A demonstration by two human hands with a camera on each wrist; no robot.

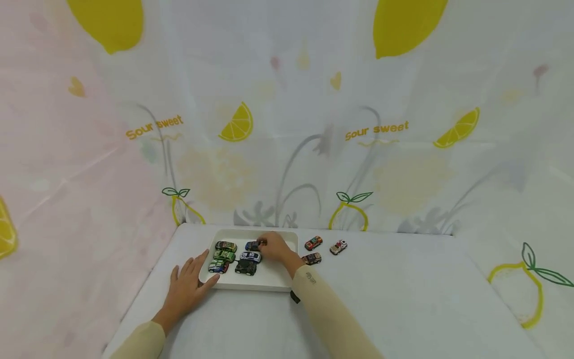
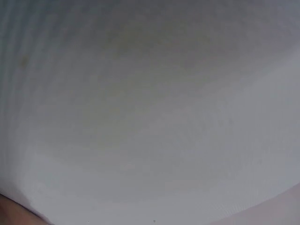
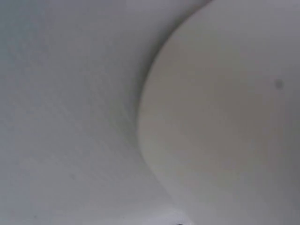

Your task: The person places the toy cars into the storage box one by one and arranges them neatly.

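A white rectangular tray [image 1: 273,285] holds toy cars in two columns. In the left column are a dark yellow-and-red car [image 1: 226,246], a green car [image 1: 224,256] and a white-green-blue car [image 1: 218,267]. The other column has a white-and-purple car [image 1: 250,257], a black car [image 1: 245,268] and, at its top, a dark blue toy car [image 1: 252,246]. My right hand [image 1: 275,248] reaches over the tray and pinches the blue car's right end, which its fingers partly hide. Fingers spread, my left hand [image 1: 186,286] rests against the tray's left side and front corner.
Right of the tray lie a red-orange toy car [image 1: 313,243], a white-and-red one [image 1: 338,247] and a dark orange-marked one [image 1: 311,258]. A black object [image 1: 294,297] shows beside the right sleeve. Lemon-print sheeting [image 1: 305,164] stands behind the white table [image 1: 403,289]. Both wrist views are blurred.
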